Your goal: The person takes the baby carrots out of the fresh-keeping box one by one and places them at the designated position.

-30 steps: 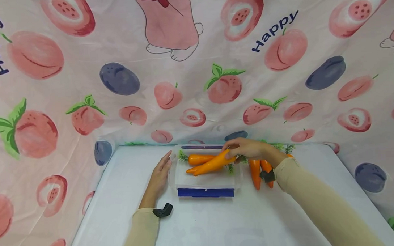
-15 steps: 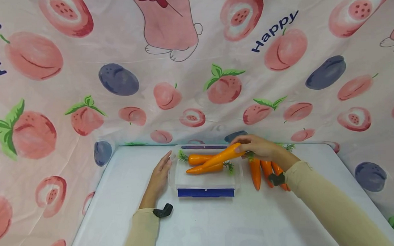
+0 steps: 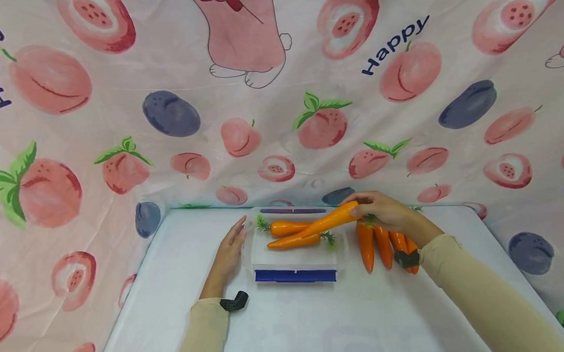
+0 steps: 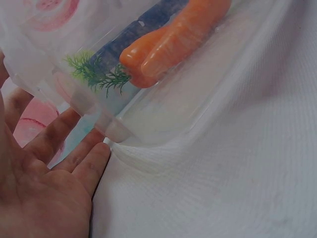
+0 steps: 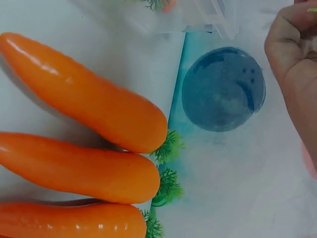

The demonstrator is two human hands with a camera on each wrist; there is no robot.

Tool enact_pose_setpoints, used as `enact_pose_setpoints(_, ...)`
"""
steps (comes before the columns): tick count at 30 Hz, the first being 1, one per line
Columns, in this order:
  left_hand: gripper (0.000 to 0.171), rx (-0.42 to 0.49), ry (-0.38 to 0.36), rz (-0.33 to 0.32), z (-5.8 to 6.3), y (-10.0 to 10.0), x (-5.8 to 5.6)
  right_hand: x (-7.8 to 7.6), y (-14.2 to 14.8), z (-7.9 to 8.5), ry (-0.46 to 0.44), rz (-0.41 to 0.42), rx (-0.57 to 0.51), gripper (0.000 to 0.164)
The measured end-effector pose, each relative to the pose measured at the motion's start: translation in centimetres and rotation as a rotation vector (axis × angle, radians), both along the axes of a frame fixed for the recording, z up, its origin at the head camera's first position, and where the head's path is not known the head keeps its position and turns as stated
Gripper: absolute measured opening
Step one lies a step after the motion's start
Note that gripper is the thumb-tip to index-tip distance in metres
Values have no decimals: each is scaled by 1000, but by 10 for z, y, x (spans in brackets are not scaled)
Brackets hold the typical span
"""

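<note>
My right hand point(image 3: 383, 212) pinches an orange toy carrot point(image 3: 332, 221) by its thick, leafy end, above the right side of a clear plastic box point(image 3: 289, 257). The carrot slants down to the left over the box. Inside, one toy carrot point(image 3: 284, 228) lies with its green tuft to the left, and another carrot point(image 3: 284, 244) points the opposite way. My left hand point(image 3: 228, 248) rests its fairly straight fingers against the box's left wall; in the left wrist view the fingertips point(image 4: 101, 148) are right at the box's corner.
Several more toy carrots point(image 3: 367, 248) lie side by side right of the box, tips toward me. Blue latch flaps point(image 3: 295, 275) hang at the box's front and back. A fruit-print cloth point(image 3: 279, 108) rises behind the white table point(image 3: 287, 321).
My right hand has lifted the carrot and drawn it up and to the right, uncovering the lower carrot in the box. My left hand has stayed against the box.
</note>
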State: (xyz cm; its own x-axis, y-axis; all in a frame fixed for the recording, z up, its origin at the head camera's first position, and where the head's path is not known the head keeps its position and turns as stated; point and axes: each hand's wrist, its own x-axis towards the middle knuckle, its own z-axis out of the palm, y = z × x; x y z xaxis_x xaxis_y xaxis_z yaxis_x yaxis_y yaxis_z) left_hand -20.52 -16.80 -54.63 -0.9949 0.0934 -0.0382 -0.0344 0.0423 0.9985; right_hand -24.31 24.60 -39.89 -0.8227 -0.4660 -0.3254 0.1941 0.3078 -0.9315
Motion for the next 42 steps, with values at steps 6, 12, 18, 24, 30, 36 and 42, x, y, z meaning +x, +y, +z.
enact_pose_setpoints(6, 51, -21, -4, 7, 0, 0, 1, 3, 11, 1, -9, -28, -66, 33)
enact_pose_setpoints(12, 51, -35, 7, 9, 0, 0, 1, 6, 24, 2, -3, -55, -112, 28)
enact_pose_setpoints(18, 50, -31, 14, 7, 0, 0, 1, 9, 36, 5, 12, -107, -117, 24)
enact_pose_setpoints(24, 49, -23, 19, 7, -2, 0, 0, 12, 49, 7, 2, -145, -123, 23)
enact_pose_setpoints(30, 51, -27, 19, 7, -2, 0, 1, 14, 63, 6, 0, -193, -102, 22)
enact_pose_setpoints(36, 50, -22, 14, 5, -2, 1, 0, 15, 76, 0, 45, -211, -35, 23)
enact_pose_setpoints(42, 51, -21, 13, 16, -2, 0, 0, 17, 90, -7, 67, -226, -41, 23)
